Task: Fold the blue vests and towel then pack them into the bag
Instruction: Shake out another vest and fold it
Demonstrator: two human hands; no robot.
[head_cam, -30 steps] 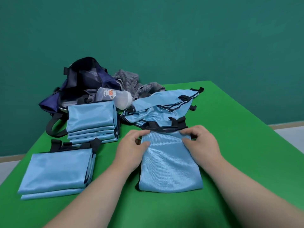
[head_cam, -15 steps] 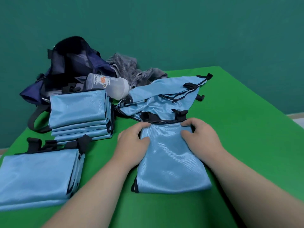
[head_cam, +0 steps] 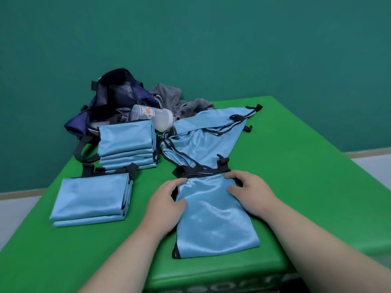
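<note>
Your left hand (head_cam: 167, 203) and right hand (head_cam: 249, 194) are both on the folded vest (head_cam: 213, 220), which lies flat on the green table (head_cam: 296, 166) close to the near edge. Each hand sits at one far corner of it, left hand at the left corner and right hand at the right. On both hands the fingers are curled over the far edge and the thumb lies on the top of the cloth, so each hand pinches its corner. The black straps of this vest stick out just beyond your fingertips. Touching those straps on the far side is a heap of loose vests (head_cam: 201, 144), not folded, spread toward the right. To the left are two piles of folded vests: the near stack (head_cam: 91, 199) beside your left forearm, and the far stack (head_cam: 127, 140) just behind it. The dark blue bag (head_cam: 114, 98) stands open at the far left, behind the far stack. A clear bottle (head_cam: 152, 117) lies on its side against the bag, and the grey towel (head_cam: 169, 96) is bunched up just behind the bottle.
</note>
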